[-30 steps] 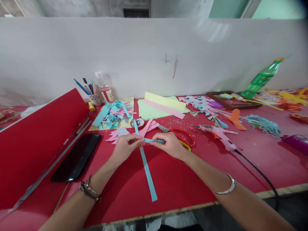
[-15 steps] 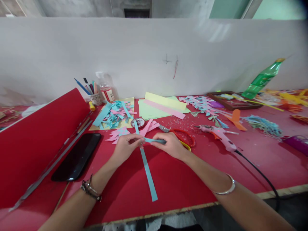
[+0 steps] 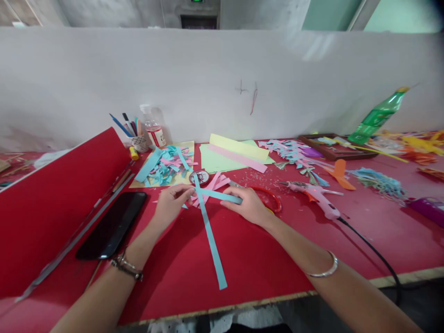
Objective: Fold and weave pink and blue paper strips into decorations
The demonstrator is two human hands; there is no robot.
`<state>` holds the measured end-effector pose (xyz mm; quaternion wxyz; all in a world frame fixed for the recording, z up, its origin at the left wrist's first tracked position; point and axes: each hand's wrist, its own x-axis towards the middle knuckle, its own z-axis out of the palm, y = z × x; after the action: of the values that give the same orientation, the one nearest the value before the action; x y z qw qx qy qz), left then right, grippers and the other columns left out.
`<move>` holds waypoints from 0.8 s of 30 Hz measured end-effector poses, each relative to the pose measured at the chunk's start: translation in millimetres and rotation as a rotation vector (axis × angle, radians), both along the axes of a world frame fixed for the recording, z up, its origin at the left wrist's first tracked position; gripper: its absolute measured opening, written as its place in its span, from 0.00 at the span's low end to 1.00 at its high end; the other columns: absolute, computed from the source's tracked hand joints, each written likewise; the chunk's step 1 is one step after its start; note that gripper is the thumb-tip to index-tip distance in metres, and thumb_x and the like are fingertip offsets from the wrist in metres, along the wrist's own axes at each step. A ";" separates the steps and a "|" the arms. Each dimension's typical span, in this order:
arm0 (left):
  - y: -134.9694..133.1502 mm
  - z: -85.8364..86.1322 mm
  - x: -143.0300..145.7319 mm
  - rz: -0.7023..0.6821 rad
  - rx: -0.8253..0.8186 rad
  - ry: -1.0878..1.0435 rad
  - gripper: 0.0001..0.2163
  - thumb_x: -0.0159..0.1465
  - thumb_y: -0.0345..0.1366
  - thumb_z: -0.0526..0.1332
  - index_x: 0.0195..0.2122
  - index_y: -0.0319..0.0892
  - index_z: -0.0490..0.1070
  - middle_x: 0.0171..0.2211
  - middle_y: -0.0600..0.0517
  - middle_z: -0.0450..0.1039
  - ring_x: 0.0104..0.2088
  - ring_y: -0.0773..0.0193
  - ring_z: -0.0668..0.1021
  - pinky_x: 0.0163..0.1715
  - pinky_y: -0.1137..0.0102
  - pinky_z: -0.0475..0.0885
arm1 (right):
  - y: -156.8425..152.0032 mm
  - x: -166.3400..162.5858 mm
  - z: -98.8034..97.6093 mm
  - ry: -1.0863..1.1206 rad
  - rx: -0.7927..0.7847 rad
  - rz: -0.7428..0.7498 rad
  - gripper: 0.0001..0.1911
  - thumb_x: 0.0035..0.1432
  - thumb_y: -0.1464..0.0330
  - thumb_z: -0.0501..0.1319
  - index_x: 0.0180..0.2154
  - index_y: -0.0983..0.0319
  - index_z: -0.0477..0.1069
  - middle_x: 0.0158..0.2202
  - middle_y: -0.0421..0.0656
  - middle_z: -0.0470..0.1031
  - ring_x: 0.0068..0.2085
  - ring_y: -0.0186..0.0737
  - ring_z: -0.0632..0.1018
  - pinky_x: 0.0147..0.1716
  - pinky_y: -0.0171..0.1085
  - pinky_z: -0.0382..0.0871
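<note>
My right hand (image 3: 248, 206) grips a short blue paper strip (image 3: 217, 195) by its right end, between thumb and fingers. The strip's left end reaches a long blue paper strip (image 3: 210, 231), which runs down the red table toward its front edge. Just left of where the two strips meet, my left hand (image 3: 171, 202) is closed in a pinch. Whatever lies between its fingertips is too small to make out. Pink cut paper strips (image 3: 217, 182) lie behind the crossing. Red-handled scissors (image 3: 272, 199) are partly hidden behind my right hand.
A pink glue gun (image 3: 317, 199) with a black cord lies at right. Blue and pink paper scraps (image 3: 166, 164) are heaped at the back left. A phone (image 3: 113, 226) and a raised red board (image 3: 65, 208) are at left. A green bottle (image 3: 378, 115) leans at far right.
My left hand has drawn back to the left, away from my right hand. More of the short blue strip shows between them. The long strip has hardly moved.
</note>
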<state>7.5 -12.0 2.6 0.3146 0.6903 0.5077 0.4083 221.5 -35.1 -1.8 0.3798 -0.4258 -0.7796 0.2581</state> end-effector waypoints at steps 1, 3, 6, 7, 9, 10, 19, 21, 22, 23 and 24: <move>0.9 -0.8 -1.1 0.018 0.003 -0.011 0.11 0.54 0.41 0.56 0.26 0.38 0.71 0.16 0.56 0.68 0.20 0.70 0.70 0.23 0.77 0.64 | 0.7 0.8 -0.2 0.019 -0.013 -0.007 0.09 0.50 0.63 0.57 0.30 0.63 0.68 0.25 0.38 0.68 0.26 0.30 0.66 0.27 0.30 0.58; 1.9 -1.6 -2.6 0.045 0.004 -0.035 0.11 0.53 0.41 0.56 0.27 0.38 0.70 0.16 0.56 0.67 0.19 0.70 0.69 0.21 0.77 0.63 | 2.0 2.4 -0.7 0.064 -0.037 -0.022 0.10 0.50 0.63 0.56 0.30 0.63 0.67 0.26 0.38 0.67 0.26 0.30 0.66 0.26 0.30 0.57; 2.1 -0.8 -3.3 0.068 0.008 -0.043 0.10 0.53 0.40 0.57 0.26 0.38 0.70 0.15 0.56 0.67 0.19 0.71 0.69 0.20 0.77 0.62 | 3.8 4.3 -2.1 0.140 -0.070 -0.056 0.10 0.50 0.62 0.56 0.29 0.63 0.67 0.24 0.37 0.65 0.24 0.29 0.64 0.24 0.29 0.57; 2.1 -0.3 -3.3 0.077 0.009 -0.040 0.10 0.53 0.40 0.56 0.26 0.38 0.70 0.15 0.57 0.67 0.19 0.71 0.69 0.20 0.77 0.62 | 4.4 4.7 -2.7 0.166 -0.086 -0.069 0.10 0.49 0.62 0.56 0.29 0.63 0.67 0.23 0.37 0.64 0.24 0.29 0.64 0.23 0.29 0.56; 2.5 0.4 -3.8 0.099 0.010 -0.046 0.10 0.53 0.40 0.56 0.27 0.38 0.71 0.16 0.57 0.68 0.19 0.71 0.69 0.20 0.77 0.62 | 5.7 5.1 -4.0 0.229 -0.141 -0.084 0.10 0.49 0.62 0.56 0.29 0.63 0.67 0.20 0.35 0.62 0.22 0.28 0.63 0.21 0.29 0.56; 2.9 0.5 -4.2 0.106 0.007 -0.052 0.10 0.53 0.40 0.56 0.27 0.38 0.71 0.16 0.57 0.68 0.19 0.71 0.69 0.20 0.77 0.63 | 6.3 5.0 -4.4 0.269 -0.181 -0.082 0.10 0.49 0.62 0.56 0.30 0.63 0.66 0.19 0.35 0.61 0.20 0.27 0.62 0.20 0.29 0.56; 8.3 -4.1 -9.2 0.135 -0.037 -0.138 0.10 0.51 0.40 0.58 0.29 0.38 0.71 0.18 0.55 0.70 0.20 0.70 0.70 0.21 0.77 0.64 | 13.3 6.1 -6.8 0.606 -0.366 -0.123 0.09 0.47 0.64 0.58 0.28 0.63 0.65 0.19 0.36 0.67 0.21 0.28 0.68 0.23 0.30 0.63; 9.1 -3.8 -9.9 0.156 -0.038 -0.149 0.11 0.51 0.40 0.58 0.29 0.38 0.71 0.18 0.55 0.69 0.20 0.70 0.70 0.21 0.77 0.64 | 15.2 7.1 -8.7 0.652 -0.386 -0.132 0.10 0.45 0.64 0.60 0.27 0.64 0.65 0.20 0.38 0.69 0.22 0.29 0.70 0.25 0.31 0.65; 9.4 -3.4 -10.3 0.167 -0.036 -0.153 0.10 0.51 0.40 0.58 0.28 0.38 0.71 0.18 0.56 0.69 0.20 0.71 0.70 0.21 0.77 0.64 | 16.0 7.7 -9.6 0.675 -0.391 -0.140 0.10 0.45 0.63 0.60 0.26 0.64 0.65 0.21 0.38 0.69 0.22 0.29 0.70 0.26 0.32 0.66; 9.7 -2.9 -10.7 0.178 -0.034 -0.155 0.10 0.51 0.40 0.58 0.28 0.38 0.70 0.18 0.56 0.69 0.20 0.71 0.70 0.21 0.78 0.64 | 16.6 8.2 -10.5 0.698 -0.393 -0.148 0.10 0.45 0.63 0.60 0.26 0.64 0.66 0.22 0.39 0.70 0.22 0.29 0.71 0.26 0.32 0.66; 10.0 -2.5 -11.2 0.187 -0.033 -0.157 0.10 0.51 0.40 0.58 0.27 0.38 0.70 0.19 0.56 0.69 0.20 0.71 0.70 0.22 0.78 0.64 | 17.1 8.5 -11.2 0.717 -0.393 -0.155 0.10 0.46 0.63 0.60 0.26 0.64 0.66 0.23 0.39 0.71 0.23 0.29 0.71 0.27 0.32 0.67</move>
<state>-3.7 -1.9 0.1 0.3253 0.6005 0.5503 0.4803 230.0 -18.0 -13.0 0.5569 -0.4306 -0.4995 0.5048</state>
